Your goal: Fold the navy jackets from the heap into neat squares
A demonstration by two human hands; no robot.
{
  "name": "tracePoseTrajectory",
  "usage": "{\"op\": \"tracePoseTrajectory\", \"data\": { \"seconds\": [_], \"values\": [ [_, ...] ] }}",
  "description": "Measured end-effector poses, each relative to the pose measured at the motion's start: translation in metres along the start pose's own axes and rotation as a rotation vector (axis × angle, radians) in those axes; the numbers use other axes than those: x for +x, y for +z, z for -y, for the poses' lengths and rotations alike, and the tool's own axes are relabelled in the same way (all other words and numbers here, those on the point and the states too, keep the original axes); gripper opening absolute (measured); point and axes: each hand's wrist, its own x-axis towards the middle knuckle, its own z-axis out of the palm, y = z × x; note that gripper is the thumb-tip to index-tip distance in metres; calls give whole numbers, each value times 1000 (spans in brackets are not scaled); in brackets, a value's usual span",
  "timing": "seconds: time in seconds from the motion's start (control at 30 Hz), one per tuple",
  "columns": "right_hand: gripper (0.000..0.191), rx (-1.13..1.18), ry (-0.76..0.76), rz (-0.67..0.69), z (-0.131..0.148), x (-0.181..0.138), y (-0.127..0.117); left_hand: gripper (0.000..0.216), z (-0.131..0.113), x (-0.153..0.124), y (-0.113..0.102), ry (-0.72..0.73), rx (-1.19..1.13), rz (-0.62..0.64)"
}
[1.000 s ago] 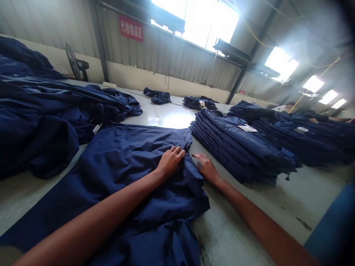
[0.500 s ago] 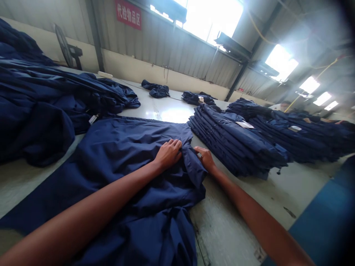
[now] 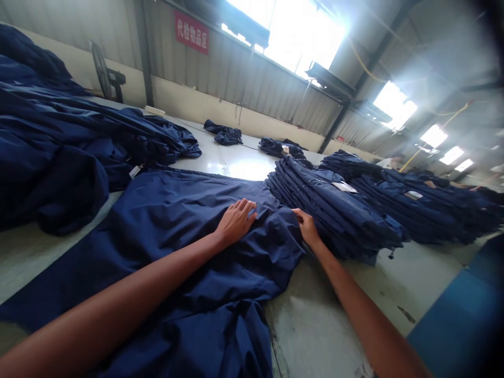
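Navy garment (image 3: 169, 220) under L hand (image 3: 235, 223), palm flat, R hand (image 3: 307, 229) at its edge, grip unclear

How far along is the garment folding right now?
Looks done: neat stack of folded navy-blue fabric garments on the right. In hand: left hand presses flat on the spread navy-blue garment; right hand pinches its right edge. Remaining: the loose heap of unfolded navy-blue garments at far left.

Garment factory, stacked navy garments (image 3: 334, 210), corrugated metal walls (image 3: 244, 79)
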Motion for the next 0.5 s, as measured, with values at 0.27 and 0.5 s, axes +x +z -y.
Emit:
{"op": "tracePoseTrajectory", "data": {
  "seconds": [0.27, 0.5],
  "values": [
    [41, 344, 108, 251, 30, -23, 31, 50, 1, -3, -1, 166, 21, 111],
    [45, 110, 66, 322, 9, -23, 47, 29, 1, 0, -2, 94, 55, 143]
  ]
}}
